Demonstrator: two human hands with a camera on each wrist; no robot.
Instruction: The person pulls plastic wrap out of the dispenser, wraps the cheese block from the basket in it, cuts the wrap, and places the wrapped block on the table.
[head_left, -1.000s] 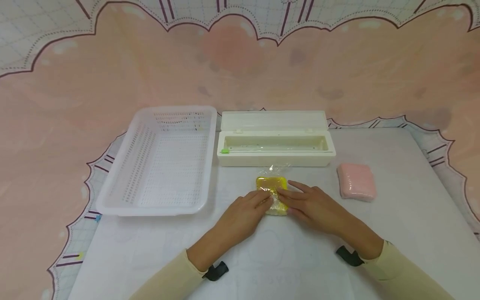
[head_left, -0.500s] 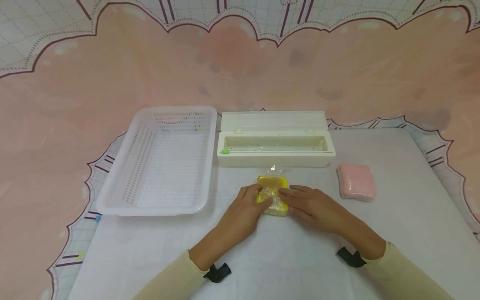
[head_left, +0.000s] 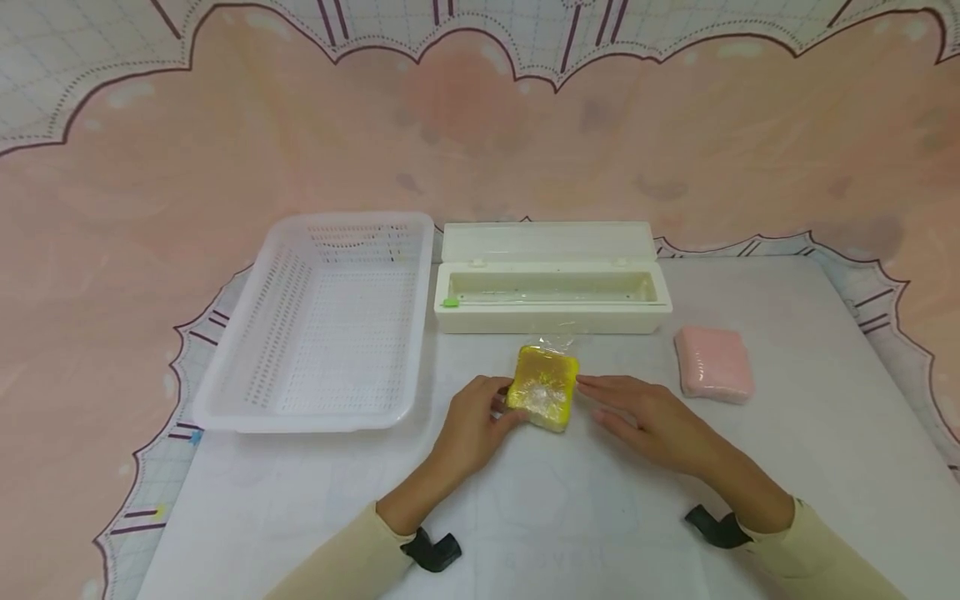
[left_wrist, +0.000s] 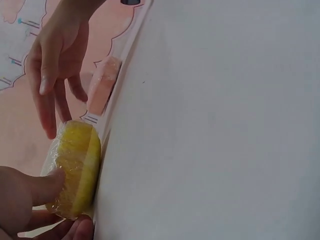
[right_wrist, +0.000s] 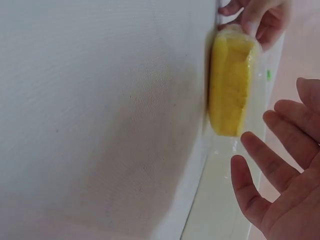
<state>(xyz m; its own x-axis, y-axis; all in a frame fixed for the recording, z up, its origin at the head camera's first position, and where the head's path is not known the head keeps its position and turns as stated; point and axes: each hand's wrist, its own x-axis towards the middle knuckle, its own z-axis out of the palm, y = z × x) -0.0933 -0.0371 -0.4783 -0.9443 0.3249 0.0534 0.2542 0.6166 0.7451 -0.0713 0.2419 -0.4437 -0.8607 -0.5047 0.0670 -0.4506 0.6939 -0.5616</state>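
A yellow block [head_left: 546,385], square with rounded corners and wrapped in clear cling film, lies slightly turned on the table in the middle of the head view. Its left lower corner is pinched by my left hand [head_left: 476,425]; the left wrist view shows the thumb [left_wrist: 47,187] on the film and fingers curled under the near end. Loose film sticks up past its far edge. My right hand [head_left: 652,417] is at the block's right side, fingers extended and spread in the right wrist view, fingertips [right_wrist: 250,140] close to the film, gripping nothing.
Behind the block stands a white cling film dispenser [head_left: 555,321] with its lid up and a green slider [head_left: 450,302]. A white perforated basket [head_left: 307,417] is at the left. A pink film-wrapped block [head_left: 714,363] lies to the right.
Both hands were on the block, smoothing its film. The left hand has shifted to its left side and grips it, turning it slightly; the right hand has drawn off to the right.
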